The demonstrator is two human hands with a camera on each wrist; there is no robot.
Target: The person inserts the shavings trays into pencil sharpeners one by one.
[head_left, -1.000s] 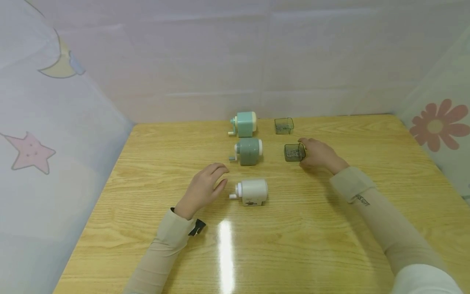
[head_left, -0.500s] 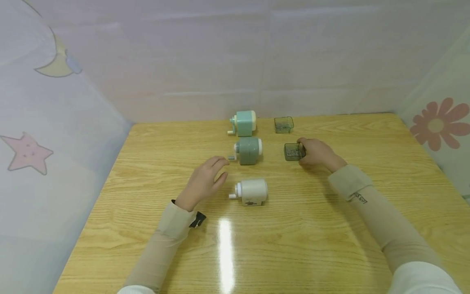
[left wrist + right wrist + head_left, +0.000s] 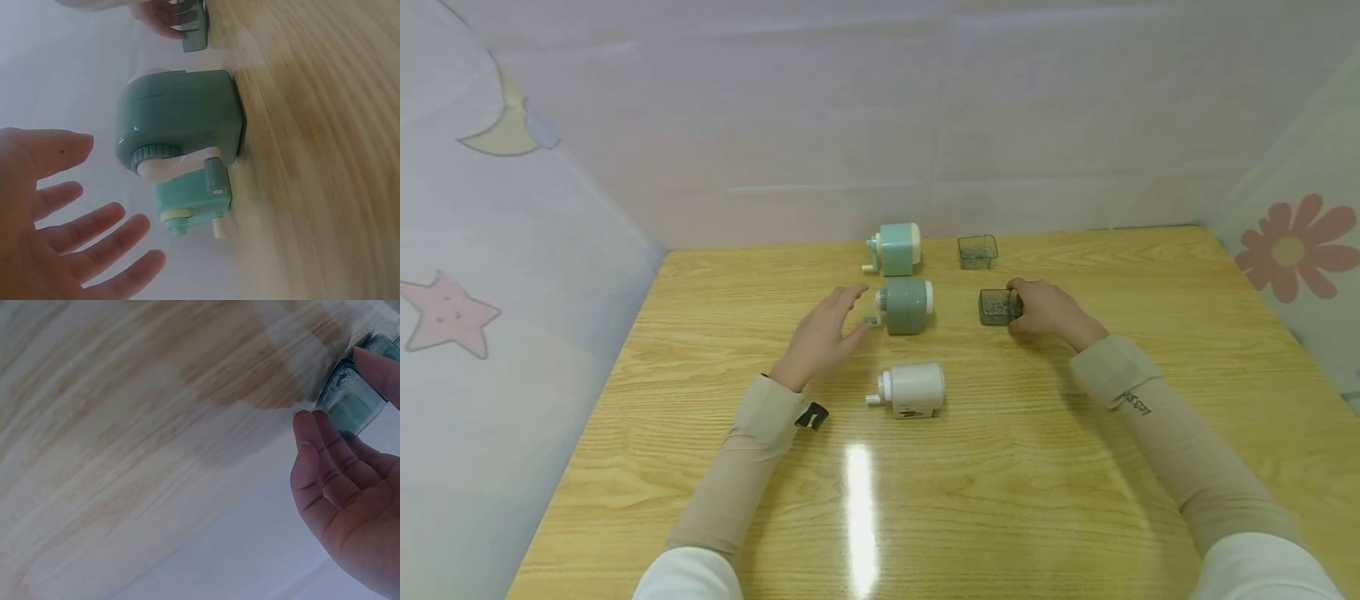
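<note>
In the head view my left hand [image 3: 820, 337] is beside the crank of a dark green pencil sharpener [image 3: 906, 306]. The left wrist view has its thumb and fingers spread, apart from the sharpener body [image 3: 178, 115]. My right hand [image 3: 1048, 312] grips the right side of a see-through shavings tray [image 3: 994, 320] on the table, dark bits inside it. In the right wrist view, the tray [image 3: 353, 406] sits between thumb and fingers. Behind the dark green sharpener stands a light teal one [image 3: 897, 250]; nearer the front is a cream one [image 3: 917, 390].
A second see-through tray [image 3: 977, 252] rests near the back edge, right of the teal sharpener. The wooden table [image 3: 1000, 500] meets a pale cloth wall [image 3: 820, 125] at the back, with printed cloth on both sides.
My left hand has moved away from me, from beside the cream sharpener to the dark green one's crank. The right hand has stayed at the tray, its fingers closing in slightly.
</note>
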